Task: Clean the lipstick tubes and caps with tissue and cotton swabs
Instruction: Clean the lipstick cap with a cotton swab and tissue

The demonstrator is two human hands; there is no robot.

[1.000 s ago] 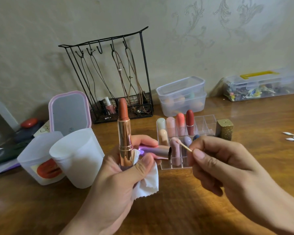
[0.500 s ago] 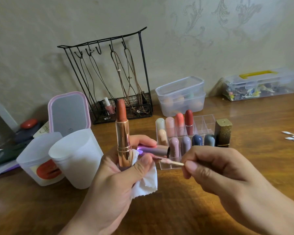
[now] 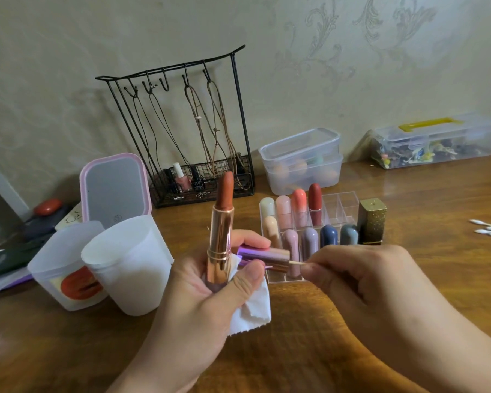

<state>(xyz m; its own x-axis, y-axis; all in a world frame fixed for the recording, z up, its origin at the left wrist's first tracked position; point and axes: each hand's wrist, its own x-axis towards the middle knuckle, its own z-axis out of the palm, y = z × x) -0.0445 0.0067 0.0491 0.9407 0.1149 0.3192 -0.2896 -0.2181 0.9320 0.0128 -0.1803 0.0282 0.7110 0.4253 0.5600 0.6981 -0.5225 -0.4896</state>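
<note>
since a moment ago your cotton swab [image 3: 299, 263] has gone deeper into the cap [image 3: 270, 258], only a short bit of stick showing. your left hand [image 3: 204, 302] grips the upright rose-gold lipstick [image 3: 220, 239], the sideways cap and a tissue [image 3: 251, 310] above the table [image 3: 323, 350]. your right hand [image 3: 360, 282] pinches the swab's stick at the cap's mouth.

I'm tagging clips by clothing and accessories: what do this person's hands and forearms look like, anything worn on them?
Both the left hand and the right hand are bare: no gloves, rings, bracelets or watch in view. The forearms are uncovered to the frame edge, no sleeve showing. Fingernails look short and unpainted.
</note>
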